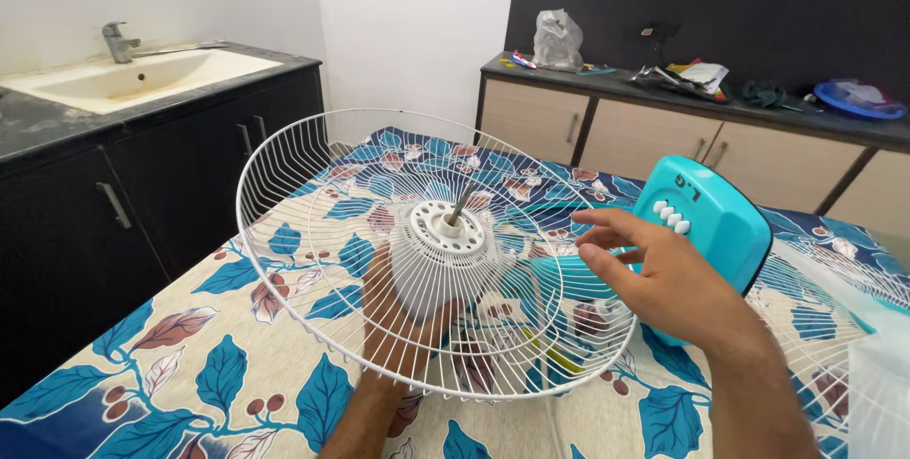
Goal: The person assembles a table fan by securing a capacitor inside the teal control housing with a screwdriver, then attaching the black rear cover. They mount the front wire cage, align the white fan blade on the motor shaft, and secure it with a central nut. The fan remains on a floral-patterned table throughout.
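Note:
My left hand (398, 326) grips the white motor housing (427, 274) of a table fan from below, seen through the wires. The white wire rear guard (313, 212) is mounted on the housing and faces up, with the metal shaft (462, 203) sticking out at its centre. My right hand (654, 274) hovers open over the guard's right rim, fingers spread, holding nothing. Just behind that hand is the fan's turquoise base (716, 222) with several white buttons.
A bed (190, 364) with a leaf-patterned sheet lies below. A dark cabinet with a sink (142, 75) stands at left. A beige-drawer counter (682, 137) with a bag and clutter runs along the back. Another wire guard (834, 326) lies at right.

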